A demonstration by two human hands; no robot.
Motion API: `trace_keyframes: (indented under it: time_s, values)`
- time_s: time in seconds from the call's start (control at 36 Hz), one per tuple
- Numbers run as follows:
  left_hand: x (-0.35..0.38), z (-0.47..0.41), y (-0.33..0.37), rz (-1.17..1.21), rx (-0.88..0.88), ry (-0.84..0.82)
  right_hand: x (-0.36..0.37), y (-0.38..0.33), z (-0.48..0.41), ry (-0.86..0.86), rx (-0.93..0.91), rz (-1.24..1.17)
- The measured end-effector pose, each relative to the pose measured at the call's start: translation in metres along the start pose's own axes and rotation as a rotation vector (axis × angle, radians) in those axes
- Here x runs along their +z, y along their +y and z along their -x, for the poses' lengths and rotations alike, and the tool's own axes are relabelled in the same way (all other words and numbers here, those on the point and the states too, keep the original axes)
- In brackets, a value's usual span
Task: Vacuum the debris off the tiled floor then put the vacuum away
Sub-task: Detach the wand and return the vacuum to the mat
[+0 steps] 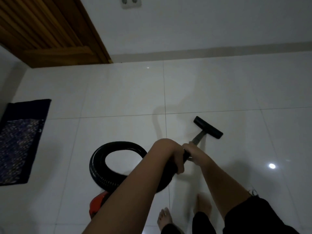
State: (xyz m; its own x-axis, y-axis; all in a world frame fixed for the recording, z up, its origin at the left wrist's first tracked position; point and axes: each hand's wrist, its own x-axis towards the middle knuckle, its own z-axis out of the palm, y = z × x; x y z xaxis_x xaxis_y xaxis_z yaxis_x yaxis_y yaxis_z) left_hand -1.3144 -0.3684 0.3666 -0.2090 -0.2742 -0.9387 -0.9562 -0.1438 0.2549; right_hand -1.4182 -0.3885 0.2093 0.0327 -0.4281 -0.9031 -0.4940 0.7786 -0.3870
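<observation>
The left hand is curling round the black grip where the hose is meeting the wand. The right hand is clasping the metal tube just ahead of it, close against the left. The wand is slanting down to the nozzle, which is lying flat on the floor right of centre. The hose is looping through the lower middle of the frame, back toward the red vacuum, which is half hidden under the left forearm at the bottom. No debris is showing on the glossy tiles, though the dim light may be hiding small bits.

The wand is probably handling stiff and light, with the nozzle gliding easily on such slick tile, so this two-handed hold is looking sound for steering. The hose is likely acting springy, tugging at the body, which is likely the heavy part. Any carrying handle on it is lying out of sight. A mat is lying at the left edge.
</observation>
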Motion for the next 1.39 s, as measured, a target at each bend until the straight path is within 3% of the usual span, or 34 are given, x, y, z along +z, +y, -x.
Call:
trace_keyframes:
  time_s: [0.06,0.14,0.19,0.31,0.39,0.47,0.56,0.72,0.81,0.94,1.03,1.17,1.39]
  values:
    - [-0.006,0.009,-0.007,-0.04,-0.004,0.059,0.006,0.0,0.013,-0.011,-0.155,0.235]
    - [-0.014,0.02,-0.016,-0.075,-0.016,0.1,0.012,-0.001,0.039,0.046,-0.348,0.36]
    - [-0.02,0.027,-0.02,-0.088,-0.021,0.107,0.016,-0.006,0.058,-0.012,-0.505,0.261]
    - [-0.031,0.041,-0.028,-0.146,-0.02,0.129,0.011,-0.003,0.081,-0.199,-0.6,0.23]
    - [-0.036,0.049,-0.034,-0.221,-0.035,0.168,0.013,0.003,0.081,-0.113,-0.696,0.362]
    - [-0.039,0.058,-0.038,-0.238,-0.057,0.232,0.023,-0.013,0.082,-0.063,-0.771,0.34]
    - [-0.046,0.074,-0.047,-0.225,-0.08,0.377,0.025,-0.027,0.085,-0.022,-0.769,0.336]
    - [-0.064,0.13,-0.071,-0.262,-0.188,0.824,0.03,-0.039,0.09,0.036,-0.799,0.266]
    - [-0.067,0.146,-0.094,-0.139,-0.202,0.986,0.031,-0.044,0.096,0.028,-0.827,0.22]
    - [-0.05,0.146,-0.127,0.404,0.073,1.393,0.032,-0.056,0.106,0.02,-0.879,0.233]
    - [-0.044,0.137,-0.139,0.699,0.259,1.416,0.034,-0.06,0.109,0.002,-0.869,0.215]
    - [-0.044,0.142,-0.145,0.782,0.409,1.409,0.045,-0.066,0.112,-0.01,-0.859,0.241]
    - [-0.05,0.156,-0.166,0.733,0.511,1.483,0.084,-0.064,0.121,0.065,-0.822,0.164]
